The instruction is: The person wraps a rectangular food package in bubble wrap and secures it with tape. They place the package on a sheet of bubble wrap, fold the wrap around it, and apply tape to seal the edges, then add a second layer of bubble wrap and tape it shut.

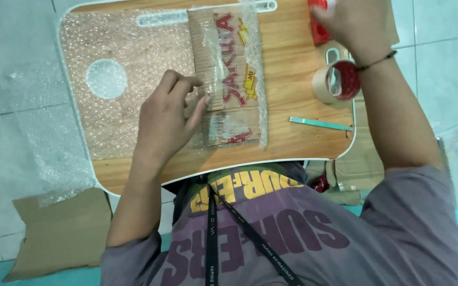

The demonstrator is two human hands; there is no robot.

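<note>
Nearest: flat brown cardboard sheet point(59, 233) on pale tiled floor point(6, 106), beside small wooden worktop point(292, 106). Left hand point(168, 119) pressed flat, fingers point(200, 108) spread on clear bubble wrap point(128, 90) folded around flat printed cardboard parcel point(234, 79), mid-worktop. Thin teal strip point(320, 124) lying right of parcel. Tan tape roll with red core point(337, 82) just beyond, near right wrist. Far edge: right hand point(348, 21) curled over red tool point(319, 29); whether gripping it, cannot tell.

Left hand point(168, 114) pressing bubble wrap point(133, 79) against a cardboard packet point(229, 74) on a wooden lap table point(292, 90), right hand point(348, 24) on a red tape dispenser point(319, 29), tape roll point(337, 82) nearby
</note>
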